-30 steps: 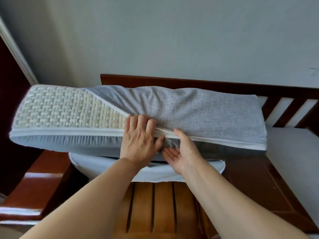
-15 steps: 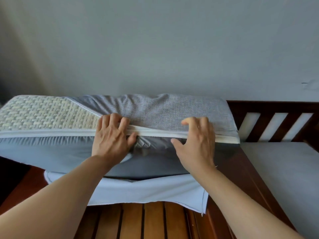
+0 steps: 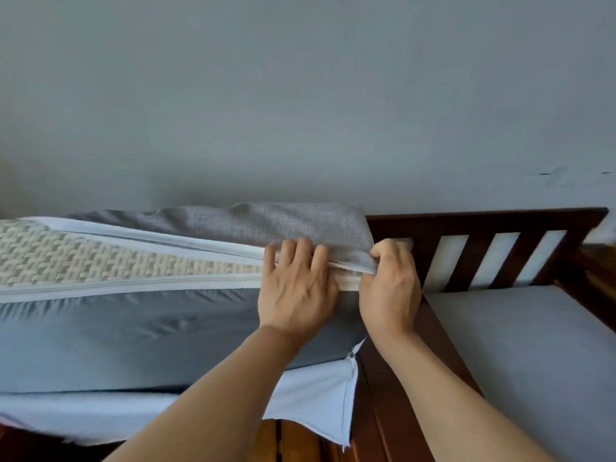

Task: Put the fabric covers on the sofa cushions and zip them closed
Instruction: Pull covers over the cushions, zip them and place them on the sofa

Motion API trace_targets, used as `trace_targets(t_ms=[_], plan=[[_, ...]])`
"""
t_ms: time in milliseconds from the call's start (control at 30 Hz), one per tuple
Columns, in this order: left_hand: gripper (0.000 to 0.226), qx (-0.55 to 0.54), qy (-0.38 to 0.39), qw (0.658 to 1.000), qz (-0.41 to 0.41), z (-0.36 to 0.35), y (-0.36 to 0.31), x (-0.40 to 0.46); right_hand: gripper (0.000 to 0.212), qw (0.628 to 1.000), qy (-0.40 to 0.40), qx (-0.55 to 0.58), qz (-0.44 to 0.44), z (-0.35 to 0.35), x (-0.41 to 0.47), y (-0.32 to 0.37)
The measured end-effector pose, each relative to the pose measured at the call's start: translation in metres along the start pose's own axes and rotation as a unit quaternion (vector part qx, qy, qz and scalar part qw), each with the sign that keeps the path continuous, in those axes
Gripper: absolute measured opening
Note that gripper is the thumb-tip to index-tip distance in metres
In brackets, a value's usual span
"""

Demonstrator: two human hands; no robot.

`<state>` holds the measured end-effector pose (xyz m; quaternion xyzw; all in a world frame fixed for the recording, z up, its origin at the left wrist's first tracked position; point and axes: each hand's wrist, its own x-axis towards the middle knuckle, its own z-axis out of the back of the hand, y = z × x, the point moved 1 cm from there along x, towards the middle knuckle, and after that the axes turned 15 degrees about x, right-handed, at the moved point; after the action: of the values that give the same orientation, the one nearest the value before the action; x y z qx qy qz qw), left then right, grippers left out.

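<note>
Grey fabric cover (image 3: 300,225) is drawn partway over a woven-faced sofa cushion (image 3: 100,258) lying across a wooden sofa frame (image 3: 483,225). Its corner is pinched by the curled right hand (image 3: 390,288), while the cushion edge is pressed by the flat, straight-fingered left hand (image 3: 296,288). Another covered cushion (image 3: 533,345) is seen at right.

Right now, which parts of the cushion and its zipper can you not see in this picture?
Head view only:
- Zipper slider on the grey woven fabric cover: hidden, if present, under the left hand and right hand.
- Left end of the cream woven cushion: cut off by the frame edge.
- Small metal zipper pull on the lower pale cover: too small for detail.
</note>
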<state>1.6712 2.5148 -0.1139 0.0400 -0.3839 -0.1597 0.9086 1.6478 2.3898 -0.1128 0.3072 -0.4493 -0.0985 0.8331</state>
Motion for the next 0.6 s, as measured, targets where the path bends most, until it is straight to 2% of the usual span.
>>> trace_targets(t_ms=[133,233,367,467,600], plan=[[0.018,0.020,-0.026,0.999,-0.028,-0.019,0.002,0.024,0.044,0.991,0.049,-0.058,0.113,-0.003,0.022,-0.009],[0.021,0.026,-0.054,0.996,-0.073,-0.032,0.008,0.033,0.045,0.982,0.066,-0.029,0.173,0.002,0.016,-0.013],[0.021,0.000,-0.073,0.992,-0.101,-0.039,0.013,0.039,0.040,0.982,0.075,-0.010,0.172,0.001,0.011,-0.012],[0.020,-0.026,-0.058,0.994,-0.093,-0.037,0.013,0.047,0.036,0.978,0.067,-0.063,0.186,-0.004,0.020,-0.011],[0.017,-0.027,-0.052,0.989,-0.132,-0.031,0.028,0.044,0.016,0.969,0.063,-0.157,0.179,-0.010,0.024,-0.004]])
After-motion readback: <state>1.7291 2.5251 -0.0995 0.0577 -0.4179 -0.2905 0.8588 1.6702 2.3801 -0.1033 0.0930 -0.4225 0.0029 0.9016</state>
